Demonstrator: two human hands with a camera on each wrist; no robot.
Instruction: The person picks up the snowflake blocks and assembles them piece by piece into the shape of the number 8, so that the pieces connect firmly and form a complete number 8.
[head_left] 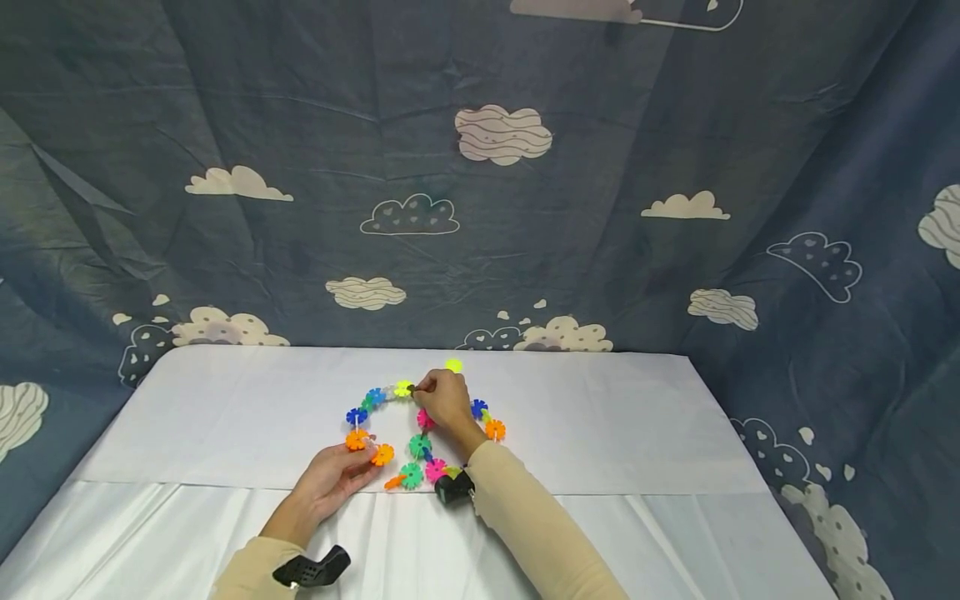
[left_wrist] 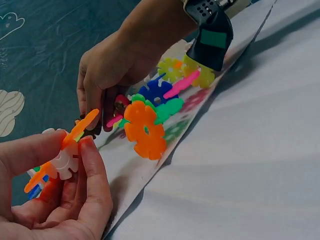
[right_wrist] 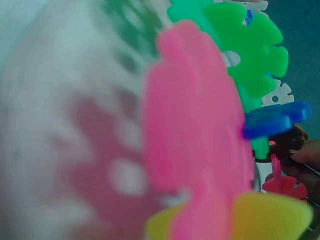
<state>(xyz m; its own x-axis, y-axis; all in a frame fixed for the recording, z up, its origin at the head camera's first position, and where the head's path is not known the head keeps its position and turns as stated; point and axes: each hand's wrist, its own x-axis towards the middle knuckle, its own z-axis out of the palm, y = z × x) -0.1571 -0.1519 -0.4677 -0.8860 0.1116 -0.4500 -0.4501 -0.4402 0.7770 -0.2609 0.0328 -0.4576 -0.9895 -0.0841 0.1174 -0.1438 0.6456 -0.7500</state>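
Note:
Colourful notched plastic discs, slotted together like snowflake pieces, form a looping chain on the white table. My left hand (head_left: 333,479) pinches an orange disc (head_left: 382,454) at the chain's near left end; a white disc (left_wrist: 66,162) joins it in the left wrist view. Further back, my right hand (head_left: 448,404) pinches a dark brown disc (head_left: 412,389) beside a yellow disc (head_left: 402,388). The brown disc (right_wrist: 287,142) also shows by the right fingertips in the right wrist view. Green (head_left: 411,476) and pink (head_left: 436,471) discs lie below the right wrist. The right forearm hides part of the chain.
A white cloth covers the table (head_left: 615,433), with a fold line along its front. A dark blue curtain (head_left: 570,250) with cloud prints hangs behind. A blue disc (head_left: 479,408) and an orange disc (head_left: 495,429) stand right of the right wrist.

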